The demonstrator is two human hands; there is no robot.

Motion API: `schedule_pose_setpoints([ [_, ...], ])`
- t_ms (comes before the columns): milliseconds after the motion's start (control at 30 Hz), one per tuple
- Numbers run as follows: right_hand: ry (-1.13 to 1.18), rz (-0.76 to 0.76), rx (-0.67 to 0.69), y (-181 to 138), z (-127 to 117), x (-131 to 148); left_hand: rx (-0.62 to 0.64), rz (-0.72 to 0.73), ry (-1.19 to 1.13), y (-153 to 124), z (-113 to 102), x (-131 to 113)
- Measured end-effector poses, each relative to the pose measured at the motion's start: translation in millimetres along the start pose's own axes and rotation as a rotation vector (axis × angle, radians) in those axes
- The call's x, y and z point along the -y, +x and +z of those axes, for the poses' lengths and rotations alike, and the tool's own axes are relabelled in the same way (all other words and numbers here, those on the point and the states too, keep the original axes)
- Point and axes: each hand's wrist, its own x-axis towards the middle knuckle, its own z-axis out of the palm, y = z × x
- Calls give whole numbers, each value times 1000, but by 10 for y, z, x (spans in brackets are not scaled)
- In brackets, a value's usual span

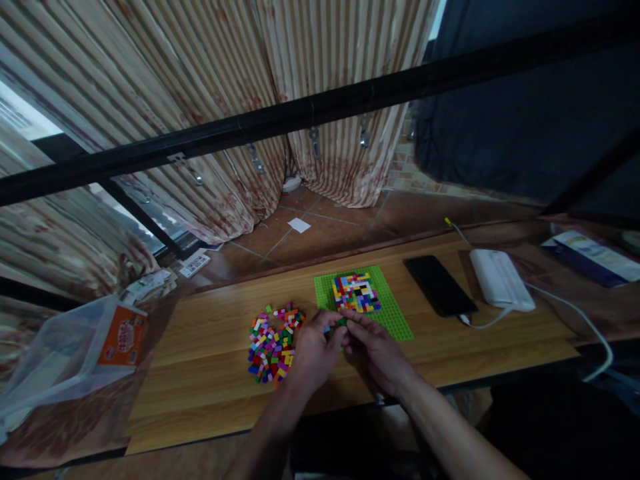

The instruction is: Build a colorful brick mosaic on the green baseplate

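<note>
Just in front of the green baseplate (395, 319), my two hands come together with their fingers closed. A small green toy brick (343, 322) shows between the fingertips of my left hand (317, 347) and my right hand (375, 343). A bit of blue, perhaps a second brick, peeks out by my left fingers. On the baseplate sits a low block of many-coloured bricks (357, 292), partly behind my fingertips. A loose pile of mixed bricks (270, 343) lies to the left of my left hand, which hides part of its right side.
Right of the baseplate lie a black phone (440, 285) and a white power bank (501, 280), joined by a cable. A clear plastic bin (65, 353) with an orange label stands left of the wooden board (200, 373). A dark metal bar (300, 110) crosses before the curtains.
</note>
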Motion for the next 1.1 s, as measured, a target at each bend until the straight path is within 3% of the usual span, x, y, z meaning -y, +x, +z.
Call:
schedule_pose_setpoints([
  [267,-55,-79,-144,-38,-205,71,-4,71,299,414,76,190],
  [600,-274,-202,-135,6,-358,210,-17,106,401,478,226,341],
  [700,-540,-388,-109,63,-333,253,-49,65,373,474,241,337],
  [867,-1245,-911,-30,234,-234,359,-104,17,260,456,253,320],
  [1000,-1650,-1016,21,380,-169,365,-113,-13,195,434,253,351],
  [1100,-1808,-1023,28,433,-174,335,-139,-46,120,398,233,383],
])
